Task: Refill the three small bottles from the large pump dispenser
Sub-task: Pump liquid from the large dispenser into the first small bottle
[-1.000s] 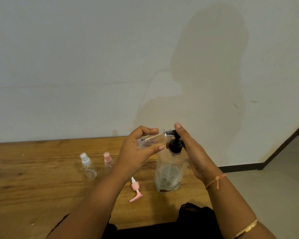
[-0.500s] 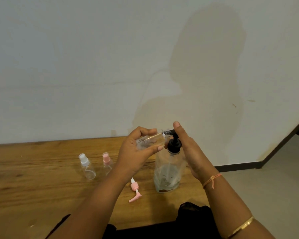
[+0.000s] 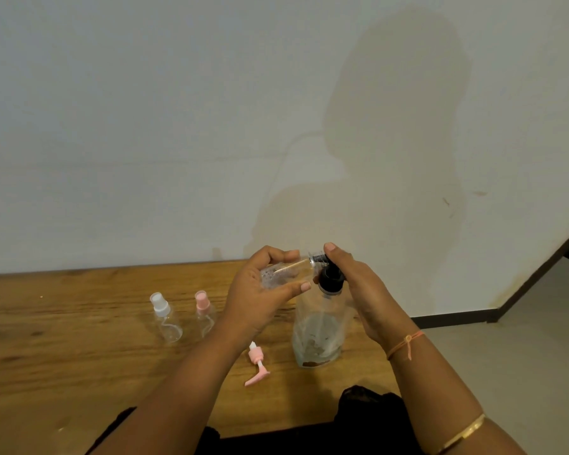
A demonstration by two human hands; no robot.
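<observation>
My left hand (image 3: 260,297) grips a small clear bottle (image 3: 284,273) tipped on its side, its open neck against the black pump spout. My right hand (image 3: 362,290) rests on the black pump head (image 3: 329,279) of the large clear dispenser (image 3: 319,326), which stands upright on the wooden table (image 3: 63,339) with a little liquid at the bottom. Two other small bottles stand to the left: one with a white spray cap (image 3: 165,318), one with a pink cap (image 3: 204,310). A loose pink pump cap (image 3: 257,366) lies on the table near my left forearm.
A white wall rises right behind the table's far edge. The table's right end is near the dispenser; grey floor (image 3: 523,356) and a dark skirting board lie beyond. Dark clothing shows at the table's near edge.
Both hands, the small bottle and the pump stay together almost unmoved; the pump head sits a touch higher against my right hand than one second ago.
</observation>
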